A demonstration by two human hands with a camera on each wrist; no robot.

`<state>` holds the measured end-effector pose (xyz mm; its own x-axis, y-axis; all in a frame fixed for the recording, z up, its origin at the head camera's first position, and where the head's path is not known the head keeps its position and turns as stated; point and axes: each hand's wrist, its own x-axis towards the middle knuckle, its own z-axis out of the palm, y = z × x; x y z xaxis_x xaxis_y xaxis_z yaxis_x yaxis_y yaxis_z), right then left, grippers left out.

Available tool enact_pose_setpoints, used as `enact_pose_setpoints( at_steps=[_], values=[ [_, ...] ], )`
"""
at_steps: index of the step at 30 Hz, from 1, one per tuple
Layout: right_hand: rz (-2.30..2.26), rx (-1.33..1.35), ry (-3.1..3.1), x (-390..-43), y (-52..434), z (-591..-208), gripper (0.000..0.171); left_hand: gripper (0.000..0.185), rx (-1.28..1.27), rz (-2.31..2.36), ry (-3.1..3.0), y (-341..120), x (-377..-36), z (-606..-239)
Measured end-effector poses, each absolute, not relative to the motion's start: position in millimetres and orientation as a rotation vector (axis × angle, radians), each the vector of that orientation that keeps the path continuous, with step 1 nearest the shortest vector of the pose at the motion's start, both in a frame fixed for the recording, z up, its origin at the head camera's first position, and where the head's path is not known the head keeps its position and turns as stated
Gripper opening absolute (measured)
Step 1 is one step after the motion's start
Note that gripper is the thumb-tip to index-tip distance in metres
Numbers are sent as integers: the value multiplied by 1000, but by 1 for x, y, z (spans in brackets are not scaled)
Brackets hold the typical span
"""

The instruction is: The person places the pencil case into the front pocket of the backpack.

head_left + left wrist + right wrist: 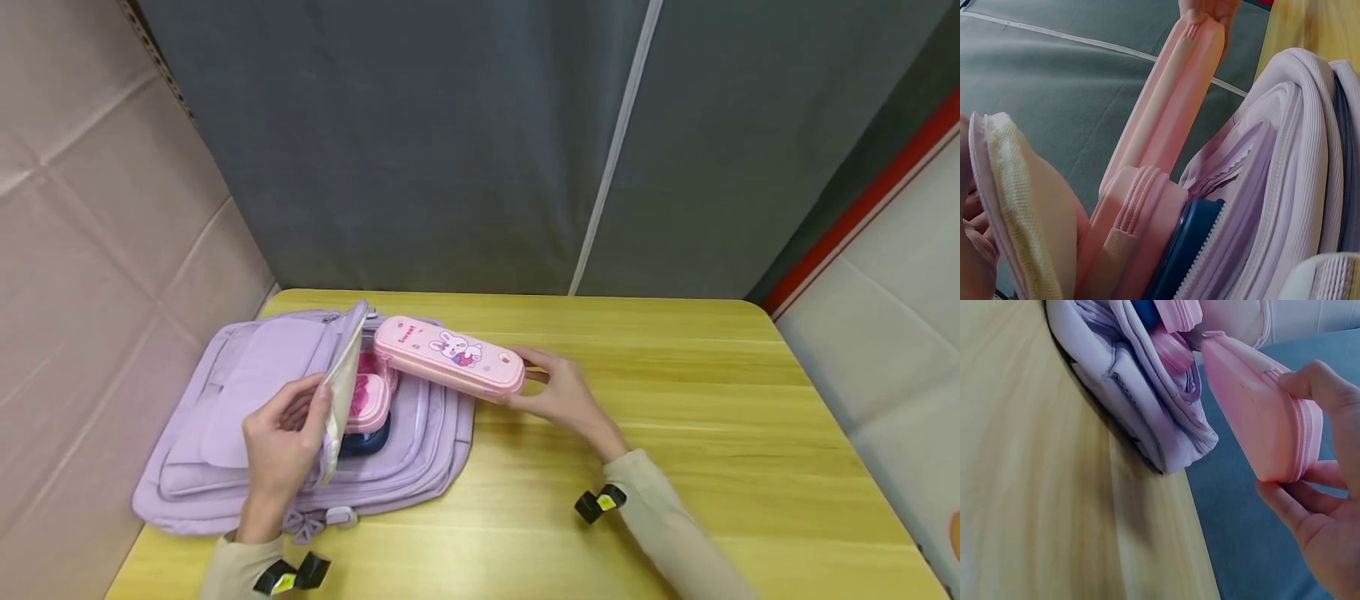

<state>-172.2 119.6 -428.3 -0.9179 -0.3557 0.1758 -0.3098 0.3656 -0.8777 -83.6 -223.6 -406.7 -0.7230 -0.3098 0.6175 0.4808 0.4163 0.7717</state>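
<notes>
While the lilac backpack (pixel 255 417) lies flat on the yellow wooden table (pixel 675 433), the left hand (pixel 281 450) pinches the edge of its front flap (pixel 343 392) and holds it lifted, cream lining showing, so the compartment gapes. The left wrist view shows that lining (pixel 1029 212) right beside the fingers. On the other side, the right hand (pixel 562 392) grasps the far end of a pink pencil case (pixel 448 354) with a rabbit printed on its lid, fingers curled round the end and thumb on top. The case hangs tilted above the bag's open mouth, its near end just over the opening, its held end out over the table. From the right wrist camera the case (pixel 1260 419) shows its zipped edge, pressed between thumb and fingers, with the backpack's ribbed layers (pixel 1141 406) close by. Down inside the pocket sits a smaller pink pouch (pixel 369 400) and, beneath it, something dark blue (pixel 363 440); the left wrist view catches that blue edge (pixel 1188 244) tucked against the pink pouch (pixel 1141 219). A grey curtain (pixel 465 142) hangs behind the table.
</notes>
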Motion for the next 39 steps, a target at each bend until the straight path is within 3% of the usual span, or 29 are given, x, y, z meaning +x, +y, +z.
enact_pose_setpoints(
  at_steps=[16,32,39],
  values=[
    [-1649,-927,2436,-201,96,-427,70,15,-160,-1363,-1904,-212,-85,-404],
    [-1852,-674,2436,-192,57,-425,69,19,-315,-1410,-1904,-207,-87,-401],
    [-1902,-705,2398,-189,49,-426,60,17,-309,-1414,-1930,-210,-85,-399]
  ],
)
